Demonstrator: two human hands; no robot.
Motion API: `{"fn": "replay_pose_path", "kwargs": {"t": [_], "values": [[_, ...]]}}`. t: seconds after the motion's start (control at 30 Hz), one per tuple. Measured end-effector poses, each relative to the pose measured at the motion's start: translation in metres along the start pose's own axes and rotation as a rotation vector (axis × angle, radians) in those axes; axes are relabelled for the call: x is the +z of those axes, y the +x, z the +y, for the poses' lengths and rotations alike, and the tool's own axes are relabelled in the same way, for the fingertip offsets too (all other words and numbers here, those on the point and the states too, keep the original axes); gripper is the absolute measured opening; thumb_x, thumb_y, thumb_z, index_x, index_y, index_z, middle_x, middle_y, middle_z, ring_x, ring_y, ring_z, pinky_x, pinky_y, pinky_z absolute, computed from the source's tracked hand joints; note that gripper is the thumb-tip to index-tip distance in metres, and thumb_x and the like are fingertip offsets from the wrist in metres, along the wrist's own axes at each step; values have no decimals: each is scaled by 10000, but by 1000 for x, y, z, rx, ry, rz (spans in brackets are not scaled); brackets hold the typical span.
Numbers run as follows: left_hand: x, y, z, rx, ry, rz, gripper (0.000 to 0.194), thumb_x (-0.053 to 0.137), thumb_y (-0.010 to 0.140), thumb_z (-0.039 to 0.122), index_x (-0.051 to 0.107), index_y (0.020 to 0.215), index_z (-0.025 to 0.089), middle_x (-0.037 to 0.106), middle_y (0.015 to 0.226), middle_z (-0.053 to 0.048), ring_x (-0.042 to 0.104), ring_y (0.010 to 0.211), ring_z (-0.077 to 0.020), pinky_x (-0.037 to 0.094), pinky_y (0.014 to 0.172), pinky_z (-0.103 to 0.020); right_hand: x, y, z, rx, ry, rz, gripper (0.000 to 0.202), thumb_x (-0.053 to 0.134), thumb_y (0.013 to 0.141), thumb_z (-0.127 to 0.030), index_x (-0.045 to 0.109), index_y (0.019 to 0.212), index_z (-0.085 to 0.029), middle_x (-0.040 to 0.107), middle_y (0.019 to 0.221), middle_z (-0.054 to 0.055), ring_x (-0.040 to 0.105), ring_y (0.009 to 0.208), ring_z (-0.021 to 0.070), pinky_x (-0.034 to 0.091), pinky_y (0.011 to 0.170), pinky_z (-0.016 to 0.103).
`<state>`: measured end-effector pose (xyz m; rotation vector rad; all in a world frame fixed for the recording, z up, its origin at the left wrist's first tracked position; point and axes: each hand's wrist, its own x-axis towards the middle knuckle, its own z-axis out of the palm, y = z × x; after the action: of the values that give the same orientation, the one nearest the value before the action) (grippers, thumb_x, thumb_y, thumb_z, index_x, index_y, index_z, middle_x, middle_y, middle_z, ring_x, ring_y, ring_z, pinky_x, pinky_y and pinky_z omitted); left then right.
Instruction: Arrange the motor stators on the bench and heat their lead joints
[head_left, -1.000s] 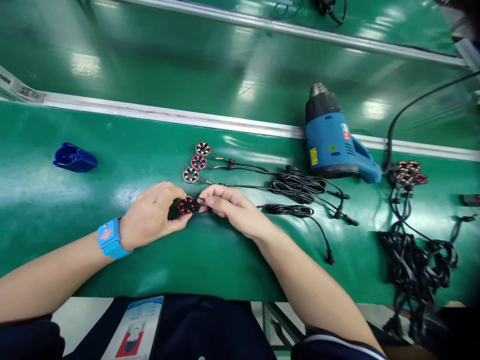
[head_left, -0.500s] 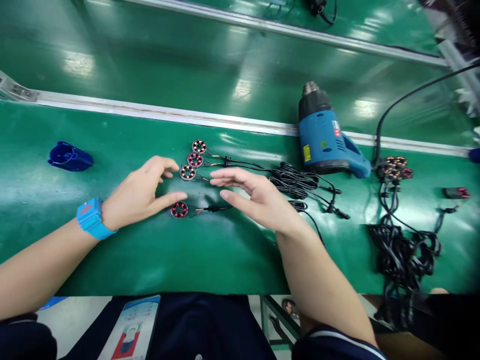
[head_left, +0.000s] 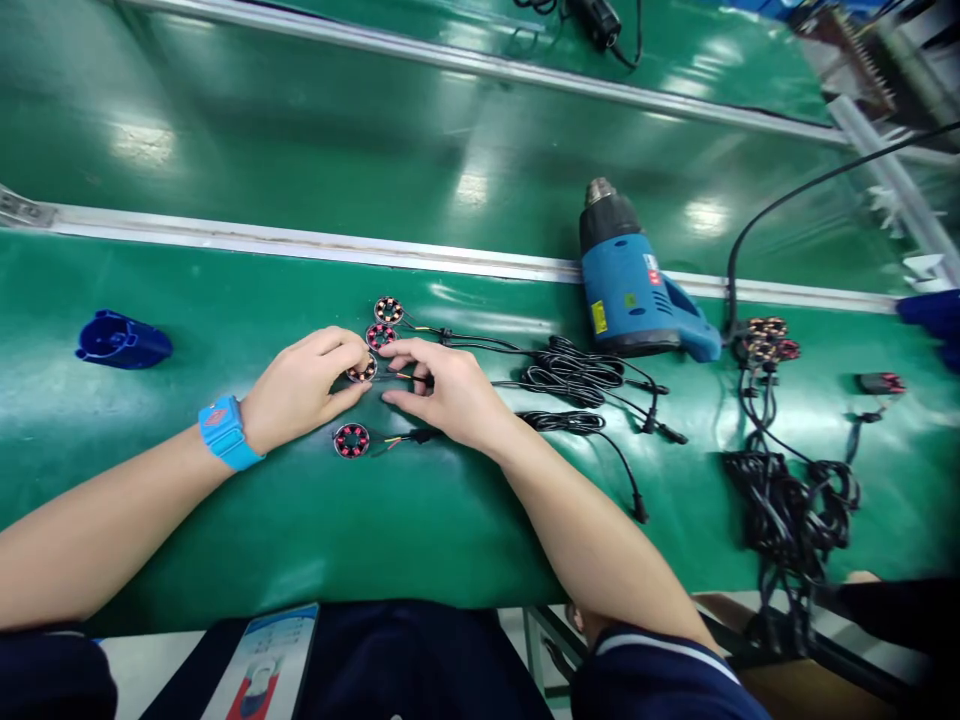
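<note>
My left hand [head_left: 309,385], with a blue wrist strap [head_left: 229,432], has its thumb and fingers closed around the edges of a copper-wound motor stator [head_left: 363,371], which they partly cover. Just right of it, my right hand [head_left: 454,395] has thumb and forefinger apart, the stator's thin wires [head_left: 401,376] running between them. Above the fingers lie a red-wound stator [head_left: 381,336] and another copper one [head_left: 388,310]. Below is a separate red-wound stator [head_left: 351,440], its wires leading right. Black cable coils [head_left: 574,372] lie beyond my right hand.
A blue heat gun [head_left: 630,285] stands behind the coils. More stators [head_left: 765,340] with tangled black cables [head_left: 787,510] lie at the right, a single one [head_left: 881,383] farther out. A blue plastic housing [head_left: 124,340] is at the left. A metal rail [head_left: 315,245] edges the bench.
My left hand has moved right and closed on the copper stator. My right hand has come left, its fingers now more curled around the wires. The view has shifted slightly.
</note>
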<state>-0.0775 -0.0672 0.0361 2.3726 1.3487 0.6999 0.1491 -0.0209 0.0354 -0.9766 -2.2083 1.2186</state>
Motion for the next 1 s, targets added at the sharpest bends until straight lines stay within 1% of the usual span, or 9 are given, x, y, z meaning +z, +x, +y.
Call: {"fn": "replay_pose_path", "kwargs": {"t": [0.13, 0.27, 0.37, 0.57, 0.67, 0.73, 0.83, 0.9, 1.0], "values": [[2, -2, 3, 35, 5, 79, 151, 635, 941, 226, 509, 1014, 188, 665, 1073, -70, 639, 1011, -227, 513, 866, -352, -7, 0, -4, 109, 154, -73, 173, 691, 914, -317, 705, 1023, -184, 658, 852, -13, 468, 614, 96, 378, 593, 233], [5, -5, 7, 78, -4, 63, 216, 646, 951, 268, 491, 1077, 186, 660, 1055, -69, 640, 976, -232, 507, 827, -349, -8, 1, -3, 174, 442, -100, 227, 572, 966, -361, 677, 951, -161, 686, 893, 20, 592, 746, 128, 444, 693, 249], [2, -6, 8, 64, 12, 17, 240, 652, 948, 293, 494, 1094, 185, 637, 1012, -55, 619, 911, -229, 482, 778, -348, -6, 0, -2, 189, 535, -122, 199, 560, 959, -323, 661, 994, -155, 698, 915, 28, 656, 831, 148, 488, 771, 267], [-17, -3, 3, 78, -51, -291, 222, 638, 967, 419, 569, 997, 210, 596, 948, -21, 578, 857, -206, 437, 769, -335, -15, -9, -7, 86, 283, -247, 403, 474, 946, -153, 560, 1338, -193, 728, 910, -2, 684, 904, 163, 492, 866, 314], [-19, -2, 2, 50, -132, -315, 303, 553, 1002, 511, 589, 985, 211, 614, 920, -20, 596, 849, -197, 453, 768, -324, -27, -12, -11, -10, 119, -294, 418, 442, 955, -123, 575, 1342, -214, 731, 1031, 5, 670, 957, 172, 483, 898, 335], [-15, -1, 0, -21, -122, -211, 319, 511, 1022, 505, 593, 1109, 209, 632, 984, -37, 615, 886, -196, 480, 796, -321, -35, -12, -12, -38, 55, -224, 399, 431, 965, -121, 600, 1311, -226, 718, 1088, 10, 657, 992, 180, 483, 923, 349], [-5, 1, -3, -72, 20, -50, 371, 487, 1033, 462, 578, 1292, 213, 603, 1142, -96, 602, 1025, -237, 501, 910, -378, -40, -9, -11, -60, 28, -12, 358, 443, 957, -117, 629, 1244, -223, 701, 1126, 29, 646, 1046, 195, 490, 969, 372], [1, 3, -6, -69, 101, -27, 357, 493, 1028, 439, 608, 1286, 222, 572, 1217, -123, 576, 1109, -274, 491, 969, -436, -38, -7, -9, -94, -15, 89, 339, 495, 922, -107, 636, 1208, -220, 690, 1157, 34, 641, 1068, 205, 495, 989, 380], [6, 5, -7, -60, 110, -47, 293, 542, 1010, 417, 626, 1204, 215, 575, 1288, -123, 559, 1189, -297, 472, 998, -470, -31, -3, -4, -158, -93, 132, 346, 589, 878, -99, 636, 1198, -223, 679, 1177, 33, 629, 1095, 216, 495, 1002, 381]]}}
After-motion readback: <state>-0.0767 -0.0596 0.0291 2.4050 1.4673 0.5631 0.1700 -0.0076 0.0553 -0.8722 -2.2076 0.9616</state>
